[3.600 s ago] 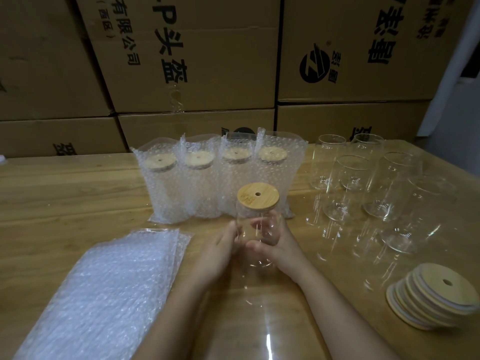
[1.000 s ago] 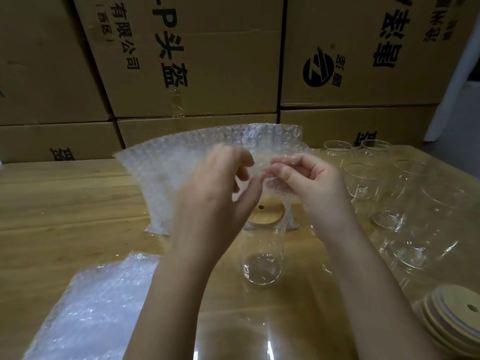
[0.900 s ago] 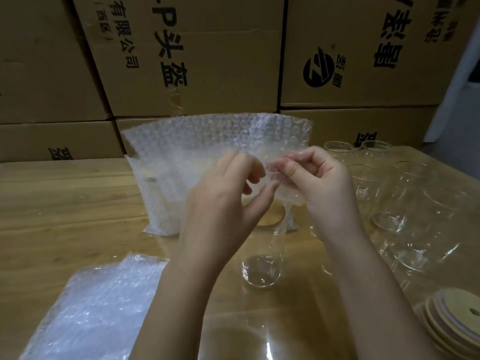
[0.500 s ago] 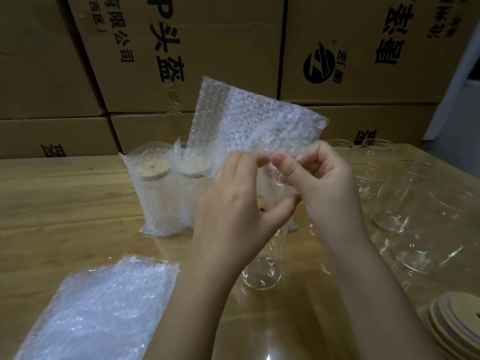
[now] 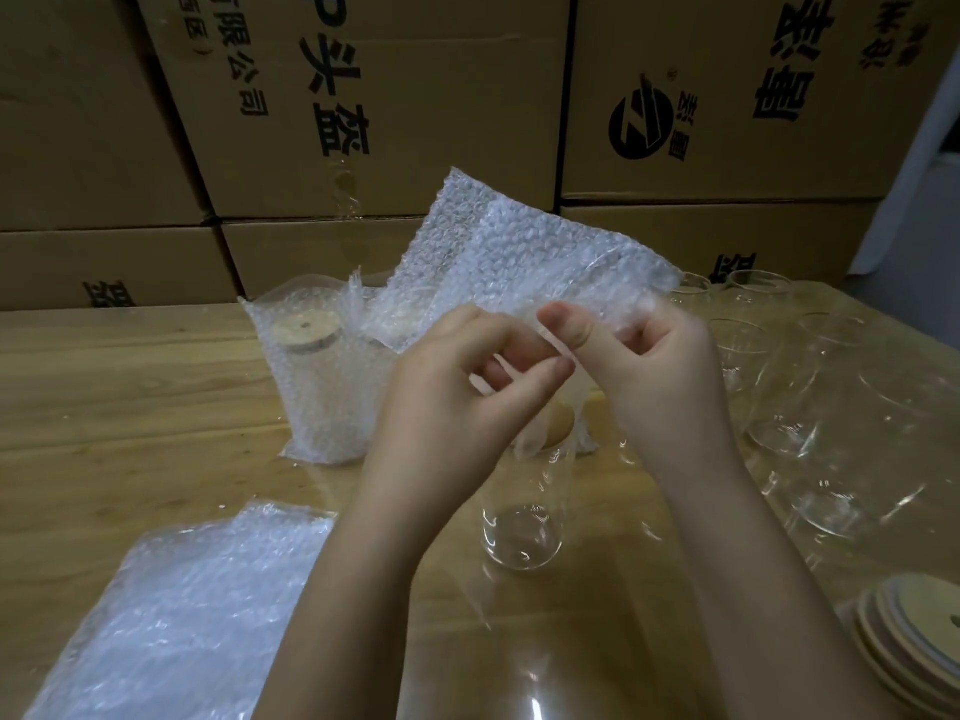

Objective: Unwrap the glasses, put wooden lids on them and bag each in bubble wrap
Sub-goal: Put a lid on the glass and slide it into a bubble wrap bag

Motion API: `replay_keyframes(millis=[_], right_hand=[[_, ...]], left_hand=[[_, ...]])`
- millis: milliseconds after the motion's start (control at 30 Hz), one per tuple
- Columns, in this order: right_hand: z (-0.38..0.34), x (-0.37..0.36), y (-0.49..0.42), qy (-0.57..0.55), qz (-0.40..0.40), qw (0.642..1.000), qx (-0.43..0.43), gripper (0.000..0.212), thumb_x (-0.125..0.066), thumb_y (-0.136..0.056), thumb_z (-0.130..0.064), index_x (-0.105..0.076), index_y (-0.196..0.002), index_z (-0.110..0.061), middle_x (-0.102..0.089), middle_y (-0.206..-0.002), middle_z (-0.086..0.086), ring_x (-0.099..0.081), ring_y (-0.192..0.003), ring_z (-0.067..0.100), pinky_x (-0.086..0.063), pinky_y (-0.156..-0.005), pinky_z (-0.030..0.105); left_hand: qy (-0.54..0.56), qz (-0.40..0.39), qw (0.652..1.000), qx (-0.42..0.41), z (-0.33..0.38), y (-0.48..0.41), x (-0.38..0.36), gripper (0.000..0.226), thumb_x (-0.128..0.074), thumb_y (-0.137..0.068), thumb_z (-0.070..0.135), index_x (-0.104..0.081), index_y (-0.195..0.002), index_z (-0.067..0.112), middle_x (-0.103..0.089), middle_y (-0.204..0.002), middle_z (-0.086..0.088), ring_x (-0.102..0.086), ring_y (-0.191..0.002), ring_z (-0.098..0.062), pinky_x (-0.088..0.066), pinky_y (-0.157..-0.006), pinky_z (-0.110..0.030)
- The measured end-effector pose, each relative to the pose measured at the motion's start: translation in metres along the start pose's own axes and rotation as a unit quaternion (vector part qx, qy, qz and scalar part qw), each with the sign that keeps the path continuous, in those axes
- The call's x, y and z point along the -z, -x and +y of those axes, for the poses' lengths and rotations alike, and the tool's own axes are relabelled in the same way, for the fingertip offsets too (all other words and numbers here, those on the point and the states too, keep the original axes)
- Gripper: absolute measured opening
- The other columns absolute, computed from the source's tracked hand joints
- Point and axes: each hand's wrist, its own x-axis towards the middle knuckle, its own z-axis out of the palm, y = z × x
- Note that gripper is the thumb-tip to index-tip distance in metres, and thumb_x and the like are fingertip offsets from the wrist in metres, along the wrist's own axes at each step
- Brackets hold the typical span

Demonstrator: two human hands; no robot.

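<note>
Both the left hand [image 5: 457,387] and the right hand [image 5: 660,366] pinch the near edge of a bubble-wrap bag [image 5: 519,262], raised above a lidded glass [image 5: 524,517] standing on the desk [image 5: 130,407]. Wrapped glasses [image 5: 317,376] stand behind (bare ones at right).

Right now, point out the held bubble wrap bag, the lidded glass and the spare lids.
bubble wrap bag [image 5: 519,252], head view, bubbled face.
lidded glass [image 5: 522,530], head view, clear base.
spare lids [image 5: 922,634], head view, top lid.

**Clear bubble-wrap bag [image 5: 519,262] pinched in both hands**

The left hand [image 5: 447,402] and right hand [image 5: 660,371] pinch its lower edge with their fingers [image 5: 569,327], above a clear cylindrical glass [image 5: 522,522] (round wooden lid [image 5: 558,428] on top) standing on the pale wooden surface [image 5: 130,407].
</note>
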Motion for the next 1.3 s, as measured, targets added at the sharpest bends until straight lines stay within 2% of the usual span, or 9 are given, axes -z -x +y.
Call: replay_keyframes(millis=[67, 133, 400, 500, 600, 767, 967, 1100, 1300], right_hand=[[-0.001, 0.001, 0.0, -0.006, 0.004, 1.0, -0.007, 0.057, -0.068, -0.057, -0.066, -0.03, -0.05, -0.024, -0.03, -0.041, -0.014, -0.027, -0.039, 0.002, -0.026, -0.04, 0.012], [-0.002, 0.002, 0.0, -0.009, -0.001, 1.0, -0.007, 0.058, -0.068, -0.057, -0.066, -0.03, -0.05, -0.022, -0.029, -0.041, -0.014, -0.027, -0.038, 0.003, -0.026, -0.04, 0.011], [0.002, 0.0, -0.001, -0.012, -0.041, 0.999, -0.017, 0.059, -0.067, -0.063, -0.057, -0.04, -0.052, -0.006, -0.026, -0.035, -0.013, -0.026, -0.032, 0.005, -0.02, -0.037, 0.008], [0.005, 0.001, -0.001, -0.02, -0.068, 0.997, -0.012, 0.08, -0.066, -0.059, -0.063, -0.055, -0.069, 0.016, -0.044, -0.045, 0.011, -0.032, -0.04, 0.004, -0.026, -0.041, 0.012], [0.004, 0.001, -0.001, -0.01, -0.087, 0.996, -0.002, 0.087, -0.065, -0.054, -0.068, -0.061, -0.076, 0.016, -0.058, -0.061, 0.024, -0.045, -0.046, 0.011, -0.034, -0.045, 0.016], [0.01, 0.001, -0.003, -0.015, -0.11, 0.993, -0.03, 0.055, -0.069, -0.054, -0.06, -0.044, -0.057, -0.011, -0.06, -0.048, -0.011, -0.057, -0.047, 0.0, -0.04, -0.047, 0.007], [0.024, 0.009, -0.009, -0.023, -0.219, 0.975, -0.032, 0.038, -0.077, -0.079, -0.027, -0.044, -0.061, -0.025, -0.061, -0.067, 0.0, -0.067, -0.072, 0.008, -0.056, -0.071, 0.028], [0.023, 0.006, -0.01, -0.044, -0.237, 0.969, -0.048, 0.025, -0.066, -0.087, -0.006, -0.05, -0.07, -0.015, -0.071, -0.077, 0.004, -0.07, -0.076, 0.007, -0.057, -0.068, 0.024], [0.017, -0.006, -0.003, -0.015, -0.272, 0.961, -0.056, 0.024, -0.071, -0.085, -0.018, -0.049, -0.078, -0.013, -0.063, -0.061, -0.004, -0.061, -0.056, 0.005, -0.048, -0.055, 0.018]], left_hand=[[0.142, -0.023, 0.986, 0.08, 0.0, -0.001, 0.001, 0.009, -0.075, -0.079, 0.021, -0.07, -0.072, 0.019, -0.063, -0.071, 0.004, -0.052, -0.061, -0.007, -0.043, -0.056, -0.019], [0.163, -0.029, 0.981, 0.1, -0.001, -0.002, 0.001, 0.008, -0.073, -0.081, 0.021, -0.07, -0.074, 0.02, -0.062, -0.067, 0.008, -0.054, -0.06, -0.007, -0.045, -0.053, -0.019], [-0.158, -0.019, 0.983, -0.09, -0.002, 0.003, -0.008, 0.016, -0.065, -0.083, 0.027, -0.058, -0.096, 0.022, -0.051, -0.09, 0.013, -0.055, -0.084, -0.004, -0.05, -0.061, -0.025], [-0.181, 0.02, 0.979, -0.087, -0.002, 0.003, -0.011, 0.007, -0.058, -0.087, 0.024, -0.056, -0.089, 0.018, -0.052, -0.082, 0.009, -0.056, -0.073, -0.009, -0.051, -0.057, -0.037], [-0.155, 0.058, 0.985, -0.043, -0.004, 0.002, -0.009, 0.012, -0.061, -0.089, 0.022, -0.052, -0.081, 0.022, -0.054, -0.067, 0.01, -0.055, -0.063, -0.007, -0.047, -0.056, -0.031], [-0.159, 0.123, 0.98, 0.005, -0.001, 0.002, 0.007, 0.008, -0.06, -0.087, 0.016, -0.054, -0.085, 0.02, -0.053, -0.061, 0.008, -0.057, -0.057, -0.012, -0.049, -0.055, -0.042], [-0.231, 0.19, 0.954, 0.001, 0.017, 0.012, 0.037, 0.011, -0.056, -0.085, 0.015, -0.057, -0.092, 0.024, -0.05, -0.057, 0.005, -0.049, -0.054, -0.012, -0.047, -0.052, -0.04], [-0.214, 0.16, 0.964, 0.004, 0.033, 0.019, 0.046, 0.01, -0.052, -0.08, 0.023, -0.06, -0.083, 0.028, -0.052, -0.054, 0.005, -0.052, -0.058, -0.015, -0.047, -0.052, -0.04], [-0.287, 0.091, 0.953, 0.025, 0.038, 0.027, 0.052, 0.014, -0.057, -0.082, 0.038, -0.055, -0.072, 0.029, -0.053, -0.052, 0.01, -0.053, -0.052, -0.008, -0.046, -0.051, -0.034]])
